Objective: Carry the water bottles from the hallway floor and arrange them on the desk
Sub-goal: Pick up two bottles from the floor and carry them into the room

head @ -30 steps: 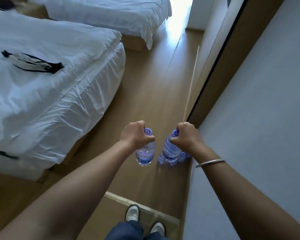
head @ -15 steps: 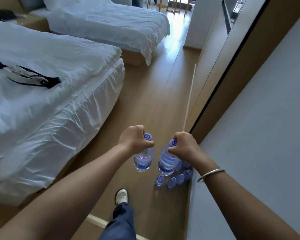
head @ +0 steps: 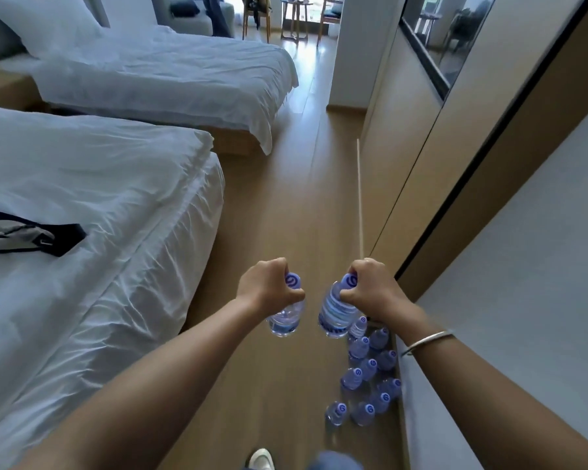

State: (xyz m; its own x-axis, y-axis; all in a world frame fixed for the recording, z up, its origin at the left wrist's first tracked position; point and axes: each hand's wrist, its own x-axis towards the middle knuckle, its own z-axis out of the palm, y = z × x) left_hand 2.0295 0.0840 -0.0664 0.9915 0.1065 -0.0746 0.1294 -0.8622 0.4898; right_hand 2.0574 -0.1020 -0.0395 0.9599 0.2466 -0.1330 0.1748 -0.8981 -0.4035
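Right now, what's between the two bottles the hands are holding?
Only bare wooden floor shows between the left hand's clear plastic bottle and the right hand's clear plastic bottle, in the head view.

Both arms outstretched, left grip (head: 269,290) and right grip (head: 370,288) clenched

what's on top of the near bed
A grey bag with black straps lies on the rumpled white sheet of the near bed, at the picture's left edge. Part of the bag is cut off by the frame, so the rest cannot be seen.
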